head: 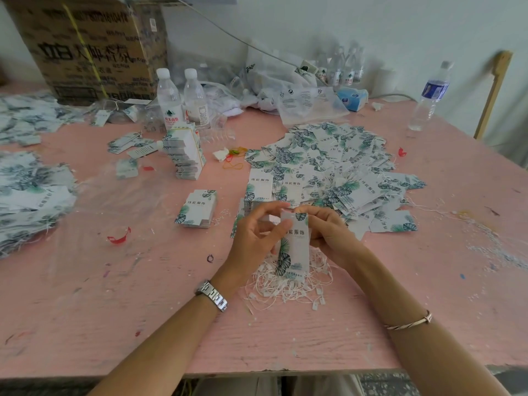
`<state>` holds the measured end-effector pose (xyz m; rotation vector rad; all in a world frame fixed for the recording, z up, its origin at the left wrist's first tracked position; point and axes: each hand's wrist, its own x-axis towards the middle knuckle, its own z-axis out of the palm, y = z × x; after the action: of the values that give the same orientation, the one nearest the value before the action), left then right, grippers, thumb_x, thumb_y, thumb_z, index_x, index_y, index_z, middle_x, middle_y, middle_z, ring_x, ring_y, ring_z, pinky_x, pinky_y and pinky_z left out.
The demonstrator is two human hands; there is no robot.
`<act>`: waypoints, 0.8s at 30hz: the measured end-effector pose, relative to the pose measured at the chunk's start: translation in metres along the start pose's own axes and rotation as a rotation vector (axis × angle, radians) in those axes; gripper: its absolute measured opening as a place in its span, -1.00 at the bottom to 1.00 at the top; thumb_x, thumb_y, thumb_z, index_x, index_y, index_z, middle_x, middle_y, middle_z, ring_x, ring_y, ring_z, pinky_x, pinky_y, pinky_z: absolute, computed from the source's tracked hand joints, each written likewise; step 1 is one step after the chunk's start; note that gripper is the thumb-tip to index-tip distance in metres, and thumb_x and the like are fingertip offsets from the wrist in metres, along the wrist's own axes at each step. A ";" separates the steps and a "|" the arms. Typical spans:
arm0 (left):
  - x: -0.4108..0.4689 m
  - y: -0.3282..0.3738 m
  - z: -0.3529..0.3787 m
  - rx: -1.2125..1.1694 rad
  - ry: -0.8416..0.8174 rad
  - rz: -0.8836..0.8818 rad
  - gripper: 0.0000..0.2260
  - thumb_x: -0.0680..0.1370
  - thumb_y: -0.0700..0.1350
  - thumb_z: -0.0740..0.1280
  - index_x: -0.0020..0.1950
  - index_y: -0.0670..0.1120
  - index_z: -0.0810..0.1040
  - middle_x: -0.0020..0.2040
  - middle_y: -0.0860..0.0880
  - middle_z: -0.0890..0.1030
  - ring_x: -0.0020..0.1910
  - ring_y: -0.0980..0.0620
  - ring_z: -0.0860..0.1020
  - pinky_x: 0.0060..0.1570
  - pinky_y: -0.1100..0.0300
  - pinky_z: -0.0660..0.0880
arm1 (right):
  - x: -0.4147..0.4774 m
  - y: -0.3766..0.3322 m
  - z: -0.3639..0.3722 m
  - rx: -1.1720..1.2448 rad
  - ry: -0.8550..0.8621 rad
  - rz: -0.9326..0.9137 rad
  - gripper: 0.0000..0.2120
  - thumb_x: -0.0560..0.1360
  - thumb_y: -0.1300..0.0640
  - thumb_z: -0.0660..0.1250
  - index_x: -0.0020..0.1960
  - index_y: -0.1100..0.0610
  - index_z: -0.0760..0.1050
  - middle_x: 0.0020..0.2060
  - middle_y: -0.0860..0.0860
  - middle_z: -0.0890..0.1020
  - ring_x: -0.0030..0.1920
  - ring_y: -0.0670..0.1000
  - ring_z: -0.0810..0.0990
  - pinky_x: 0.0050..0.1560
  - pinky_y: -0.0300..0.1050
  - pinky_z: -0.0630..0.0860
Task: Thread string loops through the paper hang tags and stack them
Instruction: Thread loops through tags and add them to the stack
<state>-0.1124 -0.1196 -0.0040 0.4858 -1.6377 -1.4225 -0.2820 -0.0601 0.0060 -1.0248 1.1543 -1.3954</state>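
A wristwatch (pixel 212 295) sits on the left forearm, nearest the lens. Past it the left hand (pixel 254 235) and right hand (pixel 328 234) both pinch one upright hang tag (pixel 294 247) near its top, over the heap of string loops (pixel 285 284) at its 6 o'clock. Whether a loop is between the fingers I cannot tell. Best, I judge — steady the hole end, feed the loop straight through, then lay the tag on the strung pile (pixel 328 167) at 1 o'clock.

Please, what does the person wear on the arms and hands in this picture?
Both forearms are bare, no sleeves show, and neither the left hand nor the right hand has a glove. The left wrist carries a silver metal link watch. The right forearm carries a thin silver bangle.
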 end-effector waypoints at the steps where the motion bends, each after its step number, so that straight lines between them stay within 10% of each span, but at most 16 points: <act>1: 0.000 0.000 0.000 0.052 0.026 0.033 -0.75 0.53 -0.14 0.47 0.14 0.14 0.61 0.05 0.09 0.62 -0.25 0.12 0.61 -0.41 0.21 0.55 | 0.000 0.000 0.000 -0.001 -0.001 0.003 -0.87 0.46 0.09 0.36 -0.13 0.00 0.70 -0.45 0.04 0.40 -0.44 0.01 0.13 -0.26 0.02 -0.01; 12: -0.001 -0.003 -0.001 0.334 0.140 0.340 -0.92 0.50 -0.21 0.49 -0.05 -0.09 0.63 0.04 0.08 0.53 -0.03 0.14 0.55 -0.07 0.40 0.42 | 0.000 0.000 0.000 -0.061 -0.039 -0.015 -0.92 0.42 0.01 0.47 -0.10 -0.02 0.68 -0.42 0.00 0.48 -0.45 -0.05 0.25 -0.41 -0.14 0.10; 24: -0.006 0.002 -0.001 0.126 0.194 0.266 -0.94 0.54 -0.15 0.36 -0.11 0.00 0.54 -0.10 0.03 0.70 -0.02 0.06 0.64 0.05 0.31 0.47 | 0.006 -0.007 -0.013 0.354 0.293 -0.082 -0.75 0.49 0.40 0.09 -0.23 0.14 0.42 -0.44 -0.04 0.30 -0.51 -0.13 0.21 -0.59 -0.32 0.21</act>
<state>-0.1082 -0.1148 -0.0048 0.4433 -1.5746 -1.0490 -0.2972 -0.0645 0.0106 -0.6360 1.0286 -1.7831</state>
